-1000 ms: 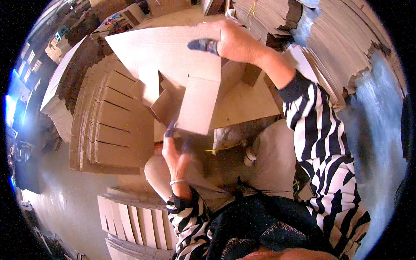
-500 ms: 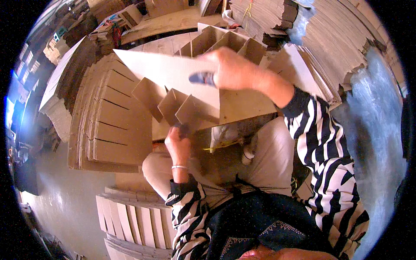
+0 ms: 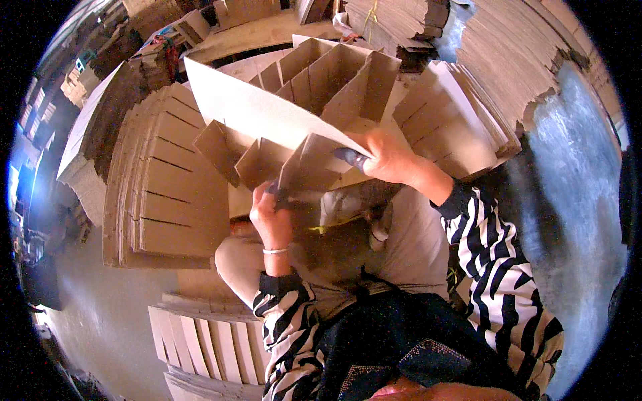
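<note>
A long cardboard strip (image 3: pixel 244 100) with a pale face stands on edge, slanting down to the right. Several short brown cardboard pieces (image 3: pixel 257 162) cross it on the near side. My right hand (image 3: pixel 389 159) pinches the strip's right end, its dark-covered thumb on the near face. Below, my left hand (image 3: pixel 271 219) is closed on the lower edge of the rightmost short cardboard piece (image 3: pixel 309 162); its fingertips also have dark coverings. Behind the strip stands a cardboard divider grid (image 3: pixel 338 77) of crossed pieces, with open cells.
Slotted cardboard sheets (image 3: pixel 170 194) are stacked at the left, others (image 3: pixel 455 120) at the right. Tall cardboard piles (image 3: pixel 515 53) rise at the far right. More pieces (image 3: pixel 207 341) stand low at the left, near my knee. A wooden table (image 3: pixel 267 33) lies at the back.
My right hand has come down and toward me to the strip's right end, which now slants more. My left hand has risen slightly with the short piece, which is tilted more upright.
</note>
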Motion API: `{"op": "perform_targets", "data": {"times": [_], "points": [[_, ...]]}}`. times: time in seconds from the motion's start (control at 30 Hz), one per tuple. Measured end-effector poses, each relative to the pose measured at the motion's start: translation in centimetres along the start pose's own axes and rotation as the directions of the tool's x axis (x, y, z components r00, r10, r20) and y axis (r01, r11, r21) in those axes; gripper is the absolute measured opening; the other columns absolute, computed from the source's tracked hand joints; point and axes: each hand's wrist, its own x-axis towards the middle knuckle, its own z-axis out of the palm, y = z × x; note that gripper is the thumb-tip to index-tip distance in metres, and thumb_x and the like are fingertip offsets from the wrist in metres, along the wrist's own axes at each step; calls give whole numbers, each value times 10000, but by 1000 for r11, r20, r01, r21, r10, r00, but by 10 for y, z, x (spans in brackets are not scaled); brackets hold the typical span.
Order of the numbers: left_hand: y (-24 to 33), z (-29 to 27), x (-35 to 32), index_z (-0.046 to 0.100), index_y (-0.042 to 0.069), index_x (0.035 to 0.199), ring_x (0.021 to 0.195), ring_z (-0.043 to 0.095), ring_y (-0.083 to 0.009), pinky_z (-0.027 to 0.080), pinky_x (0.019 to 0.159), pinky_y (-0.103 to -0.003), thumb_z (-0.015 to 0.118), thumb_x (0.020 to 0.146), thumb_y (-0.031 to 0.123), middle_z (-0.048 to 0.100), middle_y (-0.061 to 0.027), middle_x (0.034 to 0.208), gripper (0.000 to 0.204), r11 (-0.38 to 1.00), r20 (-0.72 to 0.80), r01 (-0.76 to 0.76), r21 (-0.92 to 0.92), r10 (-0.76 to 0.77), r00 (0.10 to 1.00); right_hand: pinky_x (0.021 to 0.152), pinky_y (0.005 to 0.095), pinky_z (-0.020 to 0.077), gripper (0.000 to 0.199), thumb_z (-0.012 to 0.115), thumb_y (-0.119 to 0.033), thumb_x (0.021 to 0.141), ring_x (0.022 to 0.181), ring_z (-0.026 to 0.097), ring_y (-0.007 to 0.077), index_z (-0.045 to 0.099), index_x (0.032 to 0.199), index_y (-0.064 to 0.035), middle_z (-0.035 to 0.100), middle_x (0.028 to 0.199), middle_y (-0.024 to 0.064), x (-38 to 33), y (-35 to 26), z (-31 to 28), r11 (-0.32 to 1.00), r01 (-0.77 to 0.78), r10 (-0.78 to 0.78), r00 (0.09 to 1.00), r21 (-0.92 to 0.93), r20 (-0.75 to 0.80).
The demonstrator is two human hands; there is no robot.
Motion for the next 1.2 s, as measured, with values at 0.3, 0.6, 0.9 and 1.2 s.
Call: {"op": "perform_targets", "data": {"times": [0.3,0.6,0.9,1.2], "points": [[-54,4,14,579,-33,1031,880,612,-232,489,813,-351,469,721,-134,635,-137,964,344,950,-55,292,113,-287,956,615,393,453,233,600,-113,875,693,599,346,619,1104,-74,615,796,197,-23,11,-7,990,110,-106,993,86,-50],[-10,7,28,618,-30,1051,855,631,-195,530,720,-335,502,778,-144,596,-152,1077,318,981,-218,-30,-190,-13,976,591,475,431,151,546,-144,892,666,564,434,605,1006,-65,586,721,225,-40,32,20,999,-7,9,997,-32,74],[-105,-35,118,576,-72,1150,799,686,-228,556,645,-324,462,818,-120,598,-173,1146,354,782,29,511,-357,-538,843,609,422,435,149,568,-36,850,721,561,415,598,995,-48,589,782,229,-46,17,9,973,-36,54,996,229,-74],[-115,-27,117,599,-80,1023,762,675,-204,524,590,-300,438,790,-107,658,-165,898,284,903,-50,393,-174,-406,912,637,516,452,107,578,-65,755,720,592,458,624,822,4,575,707,284,-6,14,63,980,-176,192,960,-94,203]]}}
